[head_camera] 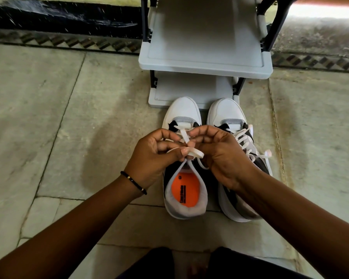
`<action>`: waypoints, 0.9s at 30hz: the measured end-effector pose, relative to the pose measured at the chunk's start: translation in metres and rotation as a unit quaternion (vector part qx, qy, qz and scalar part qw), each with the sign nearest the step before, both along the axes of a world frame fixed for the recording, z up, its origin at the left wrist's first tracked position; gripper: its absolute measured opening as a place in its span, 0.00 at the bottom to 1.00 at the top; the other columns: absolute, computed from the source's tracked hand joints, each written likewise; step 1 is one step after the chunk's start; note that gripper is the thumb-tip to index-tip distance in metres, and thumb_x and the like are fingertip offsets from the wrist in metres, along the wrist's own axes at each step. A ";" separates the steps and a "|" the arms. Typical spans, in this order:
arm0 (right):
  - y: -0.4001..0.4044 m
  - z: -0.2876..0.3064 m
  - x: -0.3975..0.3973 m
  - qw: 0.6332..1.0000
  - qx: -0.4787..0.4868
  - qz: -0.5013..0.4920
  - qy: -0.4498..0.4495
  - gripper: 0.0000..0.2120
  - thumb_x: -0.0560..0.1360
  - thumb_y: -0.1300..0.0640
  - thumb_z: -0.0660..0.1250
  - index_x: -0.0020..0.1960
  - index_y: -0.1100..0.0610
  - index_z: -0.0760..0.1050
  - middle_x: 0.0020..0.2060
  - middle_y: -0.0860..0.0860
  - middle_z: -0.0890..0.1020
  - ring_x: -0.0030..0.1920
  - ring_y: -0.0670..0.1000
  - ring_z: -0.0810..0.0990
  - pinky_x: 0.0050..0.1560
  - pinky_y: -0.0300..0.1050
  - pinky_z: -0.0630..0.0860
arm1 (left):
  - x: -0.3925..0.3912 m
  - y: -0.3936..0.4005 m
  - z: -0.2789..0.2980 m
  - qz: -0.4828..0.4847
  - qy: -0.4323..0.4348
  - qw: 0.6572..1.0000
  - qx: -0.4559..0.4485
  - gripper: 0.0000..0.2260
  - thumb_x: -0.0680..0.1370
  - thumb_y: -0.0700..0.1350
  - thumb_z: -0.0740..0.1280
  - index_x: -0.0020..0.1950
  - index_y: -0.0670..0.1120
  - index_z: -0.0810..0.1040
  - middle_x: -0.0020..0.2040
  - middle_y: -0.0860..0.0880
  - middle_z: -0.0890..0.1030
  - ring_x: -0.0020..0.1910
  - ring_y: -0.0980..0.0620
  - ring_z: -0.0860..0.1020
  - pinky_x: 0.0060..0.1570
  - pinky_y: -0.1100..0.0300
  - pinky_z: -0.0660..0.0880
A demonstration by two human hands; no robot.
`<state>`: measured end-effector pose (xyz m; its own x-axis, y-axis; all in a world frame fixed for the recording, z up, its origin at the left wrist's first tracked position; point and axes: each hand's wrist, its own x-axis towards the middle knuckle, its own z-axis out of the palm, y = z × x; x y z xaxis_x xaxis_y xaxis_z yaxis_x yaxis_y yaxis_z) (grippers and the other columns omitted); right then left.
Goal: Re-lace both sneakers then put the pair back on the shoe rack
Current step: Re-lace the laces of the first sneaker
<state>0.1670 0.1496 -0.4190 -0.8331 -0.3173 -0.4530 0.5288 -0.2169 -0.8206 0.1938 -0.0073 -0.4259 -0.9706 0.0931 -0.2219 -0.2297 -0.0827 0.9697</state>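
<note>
Sneakers (210, 158) sit toes toward the shoe rack (206, 57); left hand (151, 158) and right hand (224, 158) pinch the lace (191, 152), each grip closed, apparently tying.

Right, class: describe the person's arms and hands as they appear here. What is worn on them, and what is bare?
Both forearms are bare, with no sleeves in view. The left hand has a thin black beaded bracelet at the wrist, with a few small gold-coloured beads. The right hand and its wrist show no bracelet, watch or ring. No gloves on either hand.
</note>
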 end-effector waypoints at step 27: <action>0.008 0.005 0.003 0.902 0.294 0.096 0.302 0.03 0.71 0.61 0.70 0.43 0.55 0.80 0.35 0.50 0.84 0.35 0.49 0.83 0.40 0.52 0.81 | -0.002 -0.003 0.008 -0.072 0.024 0.993 -0.090 0.08 0.75 0.35 0.63 0.40 0.48 0.73 0.32 0.53 0.84 0.34 0.58 0.82 0.35 0.68 0.75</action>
